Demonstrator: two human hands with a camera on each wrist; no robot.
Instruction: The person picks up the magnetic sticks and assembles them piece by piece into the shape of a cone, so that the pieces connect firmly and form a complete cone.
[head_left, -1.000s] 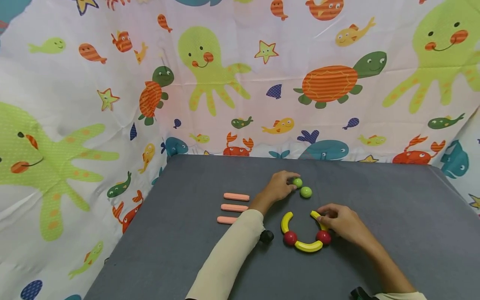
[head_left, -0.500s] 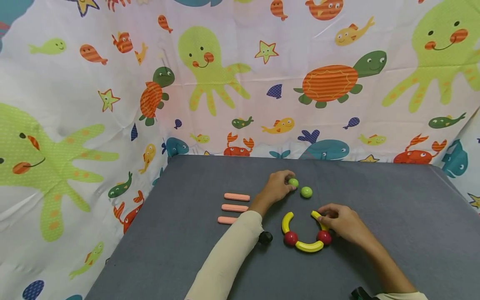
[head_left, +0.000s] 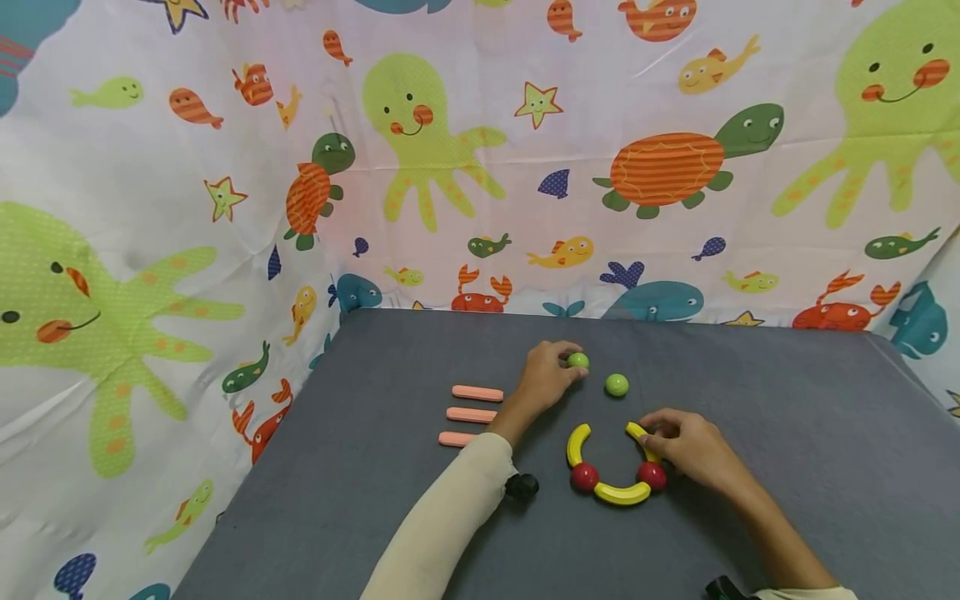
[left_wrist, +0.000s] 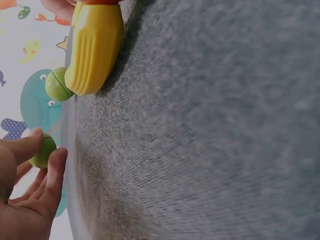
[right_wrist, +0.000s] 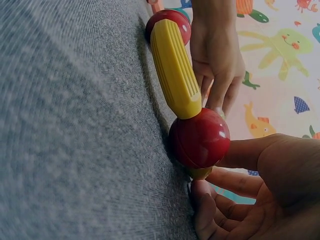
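Note:
My left hand (head_left: pixel 542 377) pinches a green ball (head_left: pixel 577 360) between thumb and fingers at the back of the table; the left wrist view shows the ball (left_wrist: pixel 46 151) there too. A second green ball (head_left: pixel 617 385) sits just to its right. Nearer to me, three yellow toy bananas and two red balls form a U that opens toward the back. My right hand (head_left: pixel 693 443) grips the right-hand banana (head_left: pixel 636 430), which is partly hidden by the fingers. One red ball (head_left: pixel 652 476) touches its lower end. The bottom banana (head_left: pixel 622 494) links it to the other red ball (head_left: pixel 585 477).
Three pink sausage-like sticks (head_left: pixel 477 392) lie in a stack of rows left of my left forearm, which covers some of their ends. A grey cloth (head_left: pixel 300 500) covers the table. Behind it hangs a curtain (head_left: pixel 465 100) printed with sea animals.
My left hand has drawn its green ball leftward, widening the gap from the second green ball. The right hand keeps its place at the banana.

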